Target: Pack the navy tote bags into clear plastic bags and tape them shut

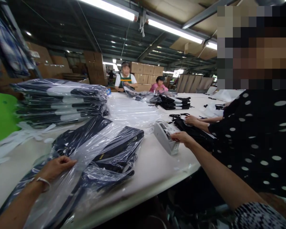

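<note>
My left hand [58,167] is closed at the near left of the table, thumb and fingers pinched on a clear plastic bag [79,156]. Dark navy fabric goods [119,143] lie inside the bag, with a small gold-coloured tag or pull showing. To the right, a grey tape dispenser [165,140] stands on the table. My right hand [183,138] reaches to it, fingers pressed together on the tape at its end; the strip itself hardly shows.
Wrapped dark goods are stacked [62,103] at the left, beside white cut pieces [26,136]. Clear plastic sheets [133,109] lie mid-table [152,171]. Close on the right, a co-worker in a dotted top [250,140] handles a black item [193,130]. Two people sit across the table.
</note>
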Available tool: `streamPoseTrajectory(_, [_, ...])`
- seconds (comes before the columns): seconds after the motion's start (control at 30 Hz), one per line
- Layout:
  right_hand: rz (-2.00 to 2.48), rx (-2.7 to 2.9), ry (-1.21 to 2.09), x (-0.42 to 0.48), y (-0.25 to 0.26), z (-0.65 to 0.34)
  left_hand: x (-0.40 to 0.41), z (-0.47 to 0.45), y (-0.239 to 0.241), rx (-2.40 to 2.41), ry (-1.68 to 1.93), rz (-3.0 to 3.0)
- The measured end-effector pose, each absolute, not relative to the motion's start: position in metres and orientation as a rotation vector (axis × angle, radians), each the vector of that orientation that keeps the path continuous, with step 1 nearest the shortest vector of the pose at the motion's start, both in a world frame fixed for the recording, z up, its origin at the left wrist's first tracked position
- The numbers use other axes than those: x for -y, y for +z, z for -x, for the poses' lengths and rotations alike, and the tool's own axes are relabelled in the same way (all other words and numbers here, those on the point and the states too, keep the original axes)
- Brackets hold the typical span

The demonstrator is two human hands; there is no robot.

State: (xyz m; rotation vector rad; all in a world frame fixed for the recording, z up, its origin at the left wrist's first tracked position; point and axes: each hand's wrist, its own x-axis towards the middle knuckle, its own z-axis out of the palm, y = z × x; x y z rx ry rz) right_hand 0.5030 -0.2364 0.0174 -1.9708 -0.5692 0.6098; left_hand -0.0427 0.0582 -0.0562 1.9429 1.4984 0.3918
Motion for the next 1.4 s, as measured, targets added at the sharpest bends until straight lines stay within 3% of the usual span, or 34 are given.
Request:
streamPoseTrajectory(0.27, [1.824, 0.508, 0.476, 0.275, 0.035, -0.485, -0.062, 0.044, -0.059, -1.489, 0.376, -1.915])
streamPoseTrajectory(0.57, [1.997, 0.353, 0.537, 0.311, -0.021, -0.47, -0.058, 0.04, -0.048, -1.471, 0.38, -1.905])
streamPoseTrajectory(0.73, [2.104, 0.629, 0.579, 0.316, -0.004, -0.462, -0.041, 0.034, -0.034, -1.437, 0.513, -1.918])
streamPoseTrajectory(0.87, [2.059, 1.21, 0.645, 0.261, 0.038, -0.413, -0.044, 0.035, -0.037, -1.411, 0.611, -1.842])
streamPoseTrajectory(1.03, [1.723, 1.839, 0.909, 0.161, 0.078, -0.281, -0.042, 0.048, -0.033, -1.374, 0.791, -1.765])
streamPoseTrajectory(1.2, [1.477, 2.119, 1.256, 0.077, 0.084, -0.176, -0.003, 0.083, -0.012, -1.375, 0.945, -1.818])
streamPoseTrajectory(1.4, [1.429, 2.311, 1.502, 0.006, 0.077, -0.116, 0.083, 0.118, -0.01, -1.256, 0.942, -2.21])
